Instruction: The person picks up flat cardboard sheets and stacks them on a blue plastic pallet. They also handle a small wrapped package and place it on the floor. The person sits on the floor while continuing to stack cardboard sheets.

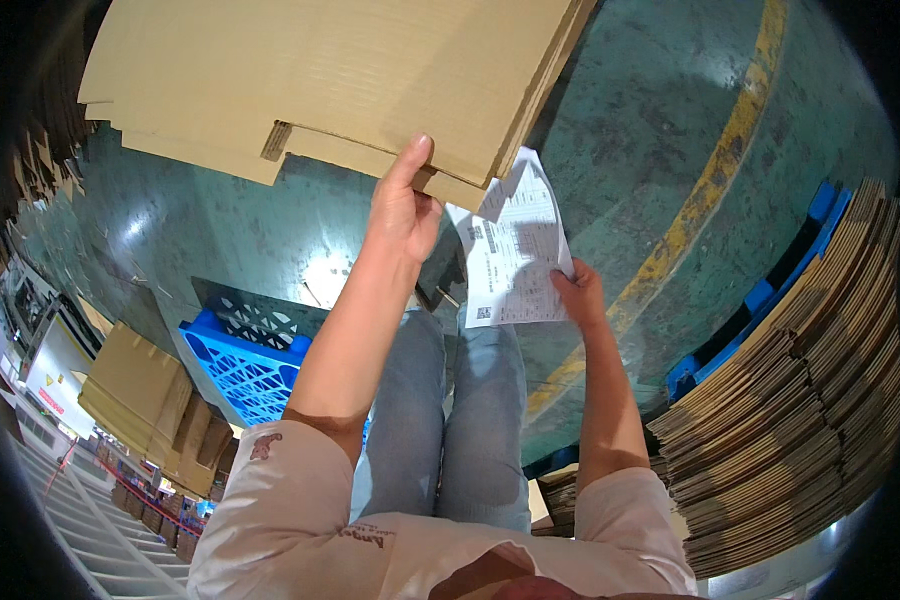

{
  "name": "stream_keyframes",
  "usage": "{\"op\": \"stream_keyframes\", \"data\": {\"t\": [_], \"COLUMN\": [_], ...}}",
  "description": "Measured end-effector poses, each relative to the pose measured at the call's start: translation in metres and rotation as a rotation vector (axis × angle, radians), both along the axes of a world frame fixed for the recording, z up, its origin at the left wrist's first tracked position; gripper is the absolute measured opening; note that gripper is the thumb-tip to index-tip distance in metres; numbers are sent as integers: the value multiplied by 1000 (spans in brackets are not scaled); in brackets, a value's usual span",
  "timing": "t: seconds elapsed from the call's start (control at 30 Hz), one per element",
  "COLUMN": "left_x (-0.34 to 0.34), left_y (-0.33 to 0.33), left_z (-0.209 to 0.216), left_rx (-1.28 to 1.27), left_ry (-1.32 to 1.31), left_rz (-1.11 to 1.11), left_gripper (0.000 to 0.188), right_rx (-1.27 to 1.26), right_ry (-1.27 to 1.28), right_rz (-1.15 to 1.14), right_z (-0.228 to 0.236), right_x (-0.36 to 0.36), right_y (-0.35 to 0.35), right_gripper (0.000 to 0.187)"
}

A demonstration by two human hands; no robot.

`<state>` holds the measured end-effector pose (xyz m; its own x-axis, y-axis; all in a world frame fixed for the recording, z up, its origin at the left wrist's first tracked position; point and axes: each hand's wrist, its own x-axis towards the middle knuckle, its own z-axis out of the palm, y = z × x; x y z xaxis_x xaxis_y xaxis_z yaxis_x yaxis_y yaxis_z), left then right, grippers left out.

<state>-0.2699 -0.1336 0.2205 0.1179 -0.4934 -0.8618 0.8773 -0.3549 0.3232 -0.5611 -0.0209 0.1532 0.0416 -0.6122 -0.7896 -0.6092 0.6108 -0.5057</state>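
left hand [404,212], nearly closed, clamps cardboard [340,75]; right hand [582,293] pinches paper [513,250]. likely a holding step; the next move needs steady grips.

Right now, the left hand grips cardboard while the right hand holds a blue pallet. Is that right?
Not quite: the right hand holds a white paper, not a blue pallet, as the head view shows. The left hand does grip cardboard.
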Motion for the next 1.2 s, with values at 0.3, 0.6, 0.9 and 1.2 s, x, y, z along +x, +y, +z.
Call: {"op": "stream_keyframes", "data": {"t": [0.3, 0.6, 0.9, 1.2], "left_x": [-4, -58, -12, 171], "left_y": [11, 26, 110, 542], "left_z": [-30, -117, -149, 76], "left_rx": [-78, -112, -22, 726], "left_ry": [-32, 7, -585, -871], "left_rz": [58, 110, -412, -1462], "left_gripper": [43, 46, 59, 43], "right_rx": [37, -282, -422, 523], "right_ry": [-530, -27, 212, 236], "right_rz": [-265, -52, 169, 92], "right_z": [-36, -105, -42, 128], "right_x": [79, 88, 33, -88], "right_y": [-108, -129, -68, 227], "right_gripper": [19, 41, 37, 12]}}
